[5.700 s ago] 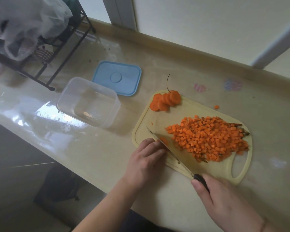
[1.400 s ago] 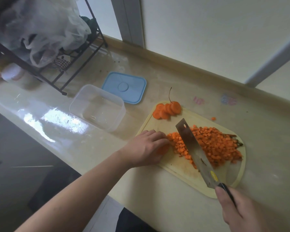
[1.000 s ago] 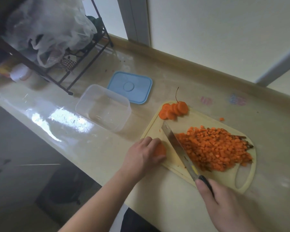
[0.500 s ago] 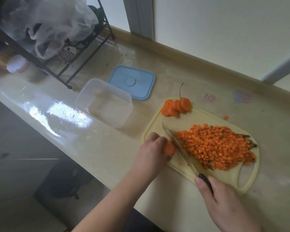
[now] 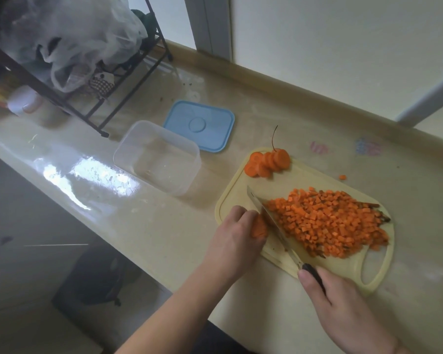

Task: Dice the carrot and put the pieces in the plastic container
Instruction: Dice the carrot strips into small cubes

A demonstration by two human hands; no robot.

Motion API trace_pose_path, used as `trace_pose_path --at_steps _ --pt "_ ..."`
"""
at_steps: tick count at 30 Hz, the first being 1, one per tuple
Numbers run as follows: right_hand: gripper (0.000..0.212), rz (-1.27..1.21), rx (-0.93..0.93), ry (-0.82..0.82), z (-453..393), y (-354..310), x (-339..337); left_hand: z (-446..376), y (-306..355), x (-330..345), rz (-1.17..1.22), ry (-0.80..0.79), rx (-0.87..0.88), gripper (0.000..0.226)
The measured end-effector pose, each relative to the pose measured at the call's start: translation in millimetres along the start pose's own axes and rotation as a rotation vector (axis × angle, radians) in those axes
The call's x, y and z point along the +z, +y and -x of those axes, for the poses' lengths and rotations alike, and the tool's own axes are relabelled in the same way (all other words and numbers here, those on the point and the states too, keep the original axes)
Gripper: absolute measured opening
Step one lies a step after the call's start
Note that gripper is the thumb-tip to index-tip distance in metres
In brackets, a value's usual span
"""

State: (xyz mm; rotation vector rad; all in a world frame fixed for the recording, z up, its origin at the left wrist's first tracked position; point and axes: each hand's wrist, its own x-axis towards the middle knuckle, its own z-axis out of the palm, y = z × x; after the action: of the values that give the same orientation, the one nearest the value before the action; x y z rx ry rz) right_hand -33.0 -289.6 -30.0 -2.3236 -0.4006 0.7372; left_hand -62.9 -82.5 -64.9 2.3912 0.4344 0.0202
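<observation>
Head view: left hand [image 5: 237, 233] curls over one carrot piece [image 5: 259, 227] on the cutting board [image 5: 241, 190], fingertips pinning it. Right hand [image 5: 343, 310] grips one knife [image 5: 271, 221] by its handle, blade beside the piece. One diced heap [image 5: 327, 223], one slice stack [image 5: 267, 162], one empty container [image 5: 159, 157], one lid [image 5: 200, 125].

A glossy beige countertop [image 5: 164, 251] meets a pale wall [image 5: 343, 47], a black wire rack [image 5: 128, 72] at the left
</observation>
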Motion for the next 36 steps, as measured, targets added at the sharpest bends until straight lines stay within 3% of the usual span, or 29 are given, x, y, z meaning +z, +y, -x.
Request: trace_pose_path --at_steps 7,10,12,14,24,26,31,36 --pt "0.087 -0.011 0.033 0.016 3 -3 -10 1 -5 -8 -0.015 0.008 0.051 0.044" --pt "0.083 -0.049 0.046 0.0 8 -7 -13 1 -15 -5 -0.125 0.158 0.302 0.03" --pt "0.082 -0.038 0.027 0.003 12 -5 -13 0 -22 0 -0.137 0.164 0.482 0.019" --pt "0.08 -0.013 -0.003 0.036 15 -2 -8 -2 -24 3 -0.128 0.157 0.552 0.011" --pt "0.068 0.164 -0.07 0.223 39 8 7 -5 -34 13 -0.019 0.131 0.566 0.01" --pt "0.062 0.173 -0.113 0.194 30 8 11 -5 -35 12 0.007 0.14 0.56 0.012" --pt "0.071 0.005 -0.086 0.052 -11 -1 11 -7 -36 10 0.018 0.135 0.594 0.006" --pt "0.075 -0.046 -0.054 0.048 -8 1 -1 -4 -43 9 -0.013 0.118 0.611 0.01"
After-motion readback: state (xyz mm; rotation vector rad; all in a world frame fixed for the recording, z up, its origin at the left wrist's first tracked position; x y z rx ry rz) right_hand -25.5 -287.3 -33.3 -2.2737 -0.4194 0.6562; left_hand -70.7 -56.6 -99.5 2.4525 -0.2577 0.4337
